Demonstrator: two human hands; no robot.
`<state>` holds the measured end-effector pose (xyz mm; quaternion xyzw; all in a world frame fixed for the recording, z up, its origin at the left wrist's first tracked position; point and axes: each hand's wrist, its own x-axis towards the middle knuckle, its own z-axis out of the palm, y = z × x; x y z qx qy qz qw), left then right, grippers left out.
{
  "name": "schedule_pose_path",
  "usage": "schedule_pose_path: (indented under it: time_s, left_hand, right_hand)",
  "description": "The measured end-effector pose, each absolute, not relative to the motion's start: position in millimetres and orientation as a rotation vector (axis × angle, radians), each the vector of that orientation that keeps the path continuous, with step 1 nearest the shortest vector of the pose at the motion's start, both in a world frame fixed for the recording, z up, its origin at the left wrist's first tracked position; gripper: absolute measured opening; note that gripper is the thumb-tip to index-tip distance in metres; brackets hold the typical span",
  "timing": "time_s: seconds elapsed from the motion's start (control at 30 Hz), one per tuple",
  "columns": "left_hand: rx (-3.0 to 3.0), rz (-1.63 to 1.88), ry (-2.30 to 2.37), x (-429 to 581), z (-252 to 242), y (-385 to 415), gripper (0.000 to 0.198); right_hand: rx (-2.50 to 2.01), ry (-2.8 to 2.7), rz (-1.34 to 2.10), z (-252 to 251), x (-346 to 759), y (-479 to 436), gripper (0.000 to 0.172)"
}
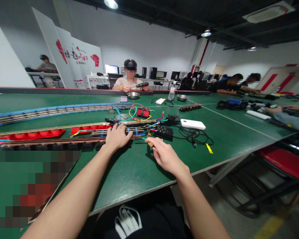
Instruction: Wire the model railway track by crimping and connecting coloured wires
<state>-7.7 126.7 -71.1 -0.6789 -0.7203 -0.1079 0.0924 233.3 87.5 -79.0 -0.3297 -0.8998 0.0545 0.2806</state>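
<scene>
My left hand lies spread and palm down over the middle of a slotted track with blue parts and thin metal strips. Beneath its wrist passes a long brown-and-black track. My right hand is closed around a small yellow-and-dark tool, mostly hidden by the fingers, at the track's right end. Just beyond that hand sits a black connector block with coloured wires. Red slotted pieces lie to the left, and a red block with wires lies behind the tracks.
A long blue track stretches across the table's left. On the right are a white power bank, coiled black cable and a yellow tag. Farther back stand metal bowls and a bottle. A person sits opposite.
</scene>
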Motion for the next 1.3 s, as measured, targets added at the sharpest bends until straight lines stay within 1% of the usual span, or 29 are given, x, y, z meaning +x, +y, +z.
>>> schedule_pose_path:
  time_s: [0.1, 0.3, 0.43, 0.6, 0.8, 1.0, 1.3]
  left_hand:
    - [-2.019, -0.318, -2.144, -7.7, -71.3, 126.8, 0.058]
    - [-2.012, -0.321, -2.137, -7.4, -72.0, 126.4, 0.056]
    - [-2.008, -0.329, -2.129, -8.1, -72.9, 127.0, 0.056]
    - [-2.014, -0.324, -2.125, -9.1, -73.6, 127.4, 0.056]
    - [-2.024, -0.317, -2.133, -9.3, -73.5, 127.9, 0.057]
    - [-2.03, -0.309, -2.143, -8.6, -71.6, 126.4, 0.058]
    - [-2.031, -0.308, -2.146, -8.5, -71.2, 126.5, 0.059]
  right_hand:
    - [-0.831, -2.332, 0.26, -79.8, 234.2, 89.7, 0.051]
    - [-0.767, -2.271, 0.397, -75.1, 234.2, 87.3, 0.048]
    - [-0.824, -2.171, 0.474, -73.0, 233.5, 85.8, 0.044]
    - [-0.901, -1.975, 0.455, -75.6, 234.7, 89.6, 0.049]
    - [-0.905, -1.943, 0.417, -76.1, 234.4, 91.2, 0.049]
    - [-0.853, -1.832, 0.509, -78.9, 236.6, 95.5, 0.055]
    - [-0.782, -1.682, 0.539, -76.4, 235.6, 90.0, 0.054]
